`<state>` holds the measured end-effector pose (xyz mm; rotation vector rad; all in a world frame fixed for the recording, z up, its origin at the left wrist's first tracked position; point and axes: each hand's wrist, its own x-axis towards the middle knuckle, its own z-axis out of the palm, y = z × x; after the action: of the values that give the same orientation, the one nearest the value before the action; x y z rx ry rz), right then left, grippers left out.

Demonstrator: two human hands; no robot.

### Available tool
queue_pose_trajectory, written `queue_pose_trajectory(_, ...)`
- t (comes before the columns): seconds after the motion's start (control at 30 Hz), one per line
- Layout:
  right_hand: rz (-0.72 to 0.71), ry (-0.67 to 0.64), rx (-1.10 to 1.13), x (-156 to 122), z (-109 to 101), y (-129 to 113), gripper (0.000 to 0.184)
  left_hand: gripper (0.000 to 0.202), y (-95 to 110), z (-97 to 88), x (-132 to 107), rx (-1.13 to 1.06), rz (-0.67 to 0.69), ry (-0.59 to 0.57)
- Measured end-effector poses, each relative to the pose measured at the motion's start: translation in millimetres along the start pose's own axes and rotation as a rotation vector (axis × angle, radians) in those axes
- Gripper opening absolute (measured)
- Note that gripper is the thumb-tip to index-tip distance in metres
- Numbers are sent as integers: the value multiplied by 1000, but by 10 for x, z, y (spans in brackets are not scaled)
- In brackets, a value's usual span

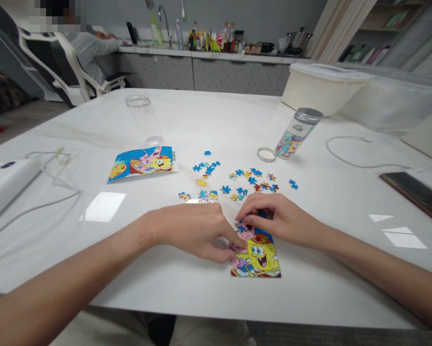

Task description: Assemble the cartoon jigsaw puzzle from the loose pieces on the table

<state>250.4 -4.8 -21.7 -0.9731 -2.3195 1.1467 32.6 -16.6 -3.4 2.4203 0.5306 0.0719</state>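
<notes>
A partly joined cartoon jigsaw lies near the front edge of the white table. My left hand rests on its left upper corner, fingers curled and pressing down on the joined part. My right hand sits at the top of the puzzle, fingertips pinched on a small blue piece. Several loose blue pieces are scattered just beyond both hands. A printed reference picture lies to the left of them.
An empty clear tube stands behind the picture. A labelled tube lies tilted with its lid beside it. A white device with cable is at left, a dark tablet at right. A person sits at the far counter.
</notes>
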Motion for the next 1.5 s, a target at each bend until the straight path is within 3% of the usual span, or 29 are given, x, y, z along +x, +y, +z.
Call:
queue_pose_trajectory(0.43, -97, 9, -44, -5, 22, 30, 17, 26, -8, 0, 9, 26, 10, -20)
queue_pose_trajectory(1.1, -52, 45, -38, 13, 4, 54, 15, 24, -25, 15, -2, 57, 37, 7)
queue_pose_trajectory(1.5, -68, 16, -157, -36, 38, 32, 8, 25, -9, 3, 5, 75, 36, 8)
